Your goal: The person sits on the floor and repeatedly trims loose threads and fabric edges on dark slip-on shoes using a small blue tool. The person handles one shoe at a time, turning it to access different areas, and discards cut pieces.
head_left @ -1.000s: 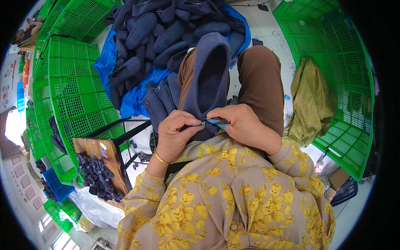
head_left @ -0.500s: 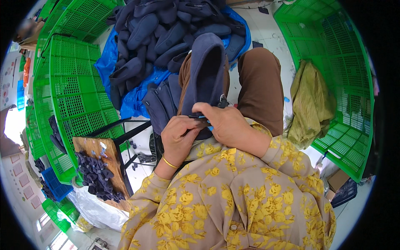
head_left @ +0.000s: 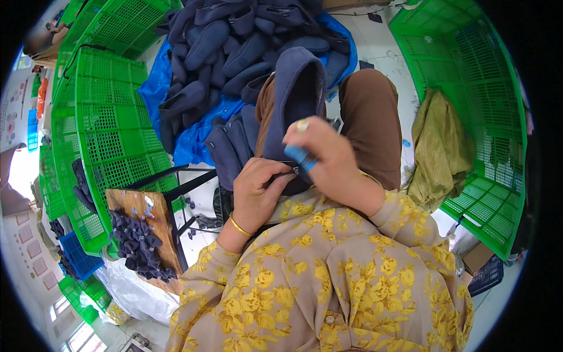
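A navy fabric slipper [head_left: 300,85] lies over my left thigh, toe pointing away and its opening facing up. My left hand [head_left: 258,190], with a gold bangle at the wrist, pinches the slipper's near heel edge between thumb and fingers. Just above that edge, my right hand [head_left: 328,155] is raised and curled, slightly smeared by motion. Blue wrapping covers one of its fingers and a ring shows on another. A small greyish thing sticks out behind the knuckles; its kind is unclear. More navy slippers [head_left: 221,146] lie beside my left thigh.
A large heap of navy slippers [head_left: 240,53] lies on a blue sheet [head_left: 155,114] ahead. Green crates [head_left: 117,117] stand left, another green crate [head_left: 487,111] right, with an olive sack [head_left: 437,152]. Small dark fabric pieces [head_left: 138,240] lie on a wooden stool [head_left: 164,249] at my left.
My right hand has lifted off the heel edge and turned, its fingers curling. My left hand stays at the heel edge. The view has shifted slightly.
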